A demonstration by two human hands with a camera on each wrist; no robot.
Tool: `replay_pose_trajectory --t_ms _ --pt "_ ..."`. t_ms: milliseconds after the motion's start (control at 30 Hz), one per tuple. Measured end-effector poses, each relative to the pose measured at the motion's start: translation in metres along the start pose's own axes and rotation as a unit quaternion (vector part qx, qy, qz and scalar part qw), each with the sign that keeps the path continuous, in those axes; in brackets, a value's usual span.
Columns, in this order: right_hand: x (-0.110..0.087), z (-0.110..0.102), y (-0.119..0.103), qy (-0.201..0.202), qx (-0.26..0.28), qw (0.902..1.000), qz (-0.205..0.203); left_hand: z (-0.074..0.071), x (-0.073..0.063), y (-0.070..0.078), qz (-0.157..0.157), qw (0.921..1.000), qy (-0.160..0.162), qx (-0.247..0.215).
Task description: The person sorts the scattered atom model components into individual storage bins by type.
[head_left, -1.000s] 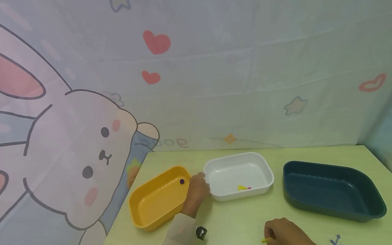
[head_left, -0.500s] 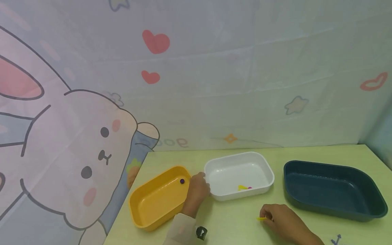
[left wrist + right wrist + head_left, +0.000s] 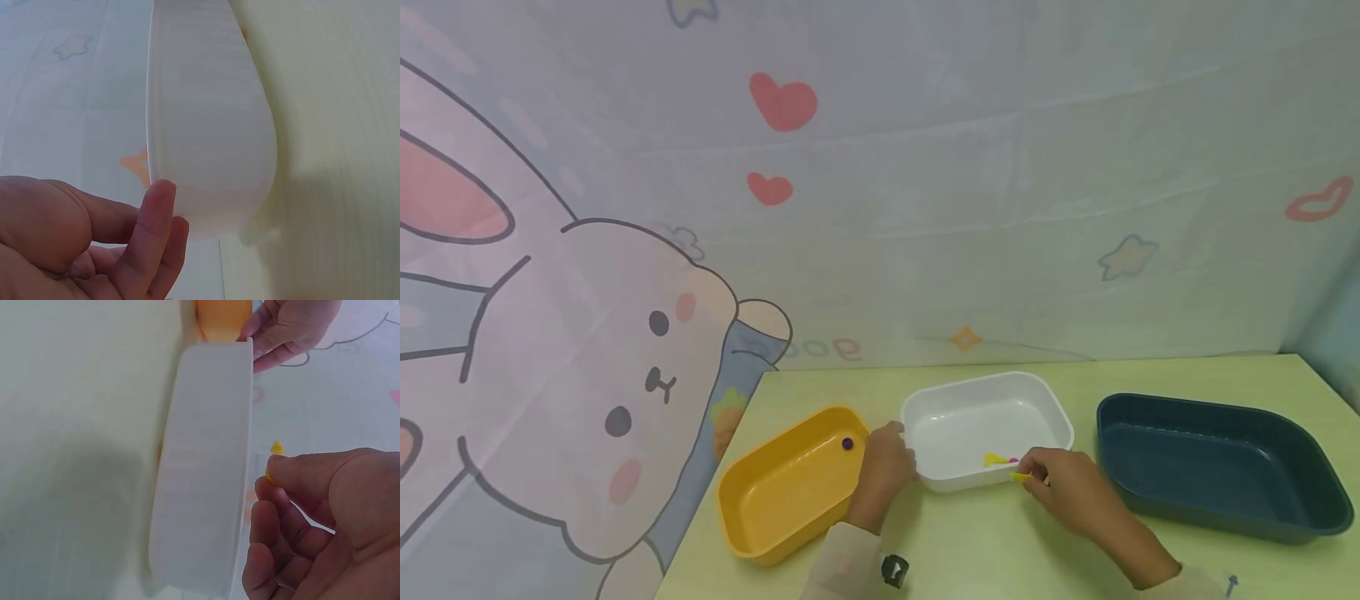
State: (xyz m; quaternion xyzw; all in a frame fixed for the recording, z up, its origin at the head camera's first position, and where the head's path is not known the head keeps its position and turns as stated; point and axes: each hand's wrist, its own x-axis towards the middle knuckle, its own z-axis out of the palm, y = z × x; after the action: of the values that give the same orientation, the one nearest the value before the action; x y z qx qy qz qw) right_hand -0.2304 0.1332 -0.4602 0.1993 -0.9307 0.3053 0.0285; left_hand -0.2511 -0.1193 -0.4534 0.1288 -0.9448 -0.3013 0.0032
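Note:
My left hand (image 3: 886, 468) grips the left rim of a white plastic tray (image 3: 958, 482), which stands upright on the table. In the left wrist view the fingers (image 3: 150, 234) meet that rim. Over the tray's near right edge, my right hand (image 3: 1066, 487) pinches a small yellow piece (image 3: 277, 448) between thumb and forefinger; its exact kind is hard to tell. Inside the white tray lie another small yellow piece (image 3: 995, 459) and a pink bit (image 3: 1013, 461), partly hidden by the near wall.
An orange-yellow tray (image 3: 775, 537) stands left of the white one, with a small dark purple ball (image 3: 847, 444) in it. A dark teal tray (image 3: 1225, 517) is at the right. A small purplish anchor shape (image 3: 1232, 583) shows at the front right. Behind the table hangs a printed cloth (image 3: 940, 208).
My right hand has moved forward and left from the front of the table to the white tray's near edge, carrying the yellow piece. The left hand has stayed on the rim.

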Motion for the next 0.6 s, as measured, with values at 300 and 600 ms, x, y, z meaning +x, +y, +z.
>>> replay_pose_trajectory --t_ms 300,600 --pt "0.016 -0.007 -0.007 0.011 -0.004 0.9999 -0.006 0.001 0.000 0.001 -0.006 0.9999 0.003 0.012" --pt "0.028 -0.010 -0.008 0.010 -0.001 0.9999 -0.009 0.000 0.000 0.000 0.006 1.0000 0.001 0.007"
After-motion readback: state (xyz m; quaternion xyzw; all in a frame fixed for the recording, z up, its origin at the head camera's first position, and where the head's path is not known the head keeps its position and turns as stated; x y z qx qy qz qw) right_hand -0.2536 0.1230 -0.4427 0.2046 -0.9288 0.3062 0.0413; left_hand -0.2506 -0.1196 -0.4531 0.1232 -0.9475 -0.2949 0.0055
